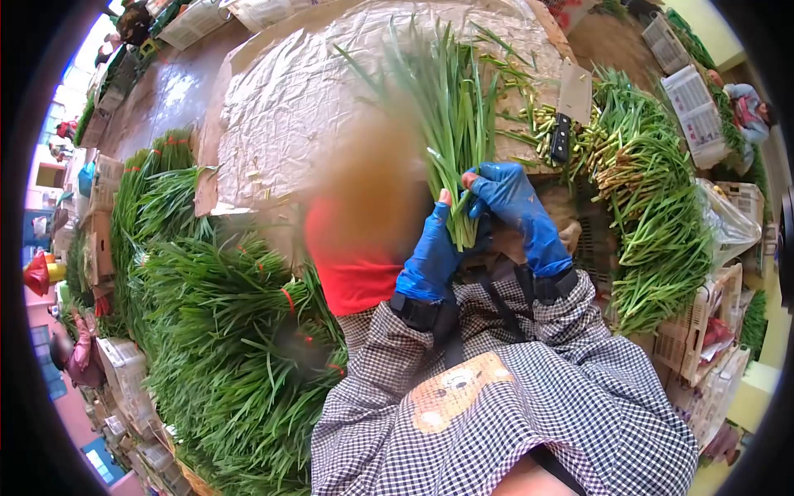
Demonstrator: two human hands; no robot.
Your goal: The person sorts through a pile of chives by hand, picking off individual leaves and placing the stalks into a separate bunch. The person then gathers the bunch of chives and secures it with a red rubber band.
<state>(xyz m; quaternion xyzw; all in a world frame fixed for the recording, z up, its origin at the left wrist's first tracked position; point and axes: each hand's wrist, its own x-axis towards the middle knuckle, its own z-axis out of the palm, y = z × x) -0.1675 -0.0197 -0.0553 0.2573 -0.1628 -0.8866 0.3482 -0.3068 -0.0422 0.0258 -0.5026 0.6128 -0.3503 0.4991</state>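
A loose bunch of long green garlic chives [463,124] slants up from my hands over the near edge of the work board. My left hand [432,252], in a blue glove with its thumb tip bare, grips the lower part of the bunch from the left. From the right, my right hand [511,202], gloved the same way, closes round the stems a little higher. A cleaver-like knife [561,136] with a black handle and a broad blade lies on the board to the right, among cut stem ends [542,124].
Tied chive bundles [231,331] are heaped at the left. Loose chives [641,207] are piled on the right. Paper-like sheeting covers the board [289,107]. Something red [356,273] with a blurred top stands left of my hands. Plastic crates [695,107] and other people surround the area.
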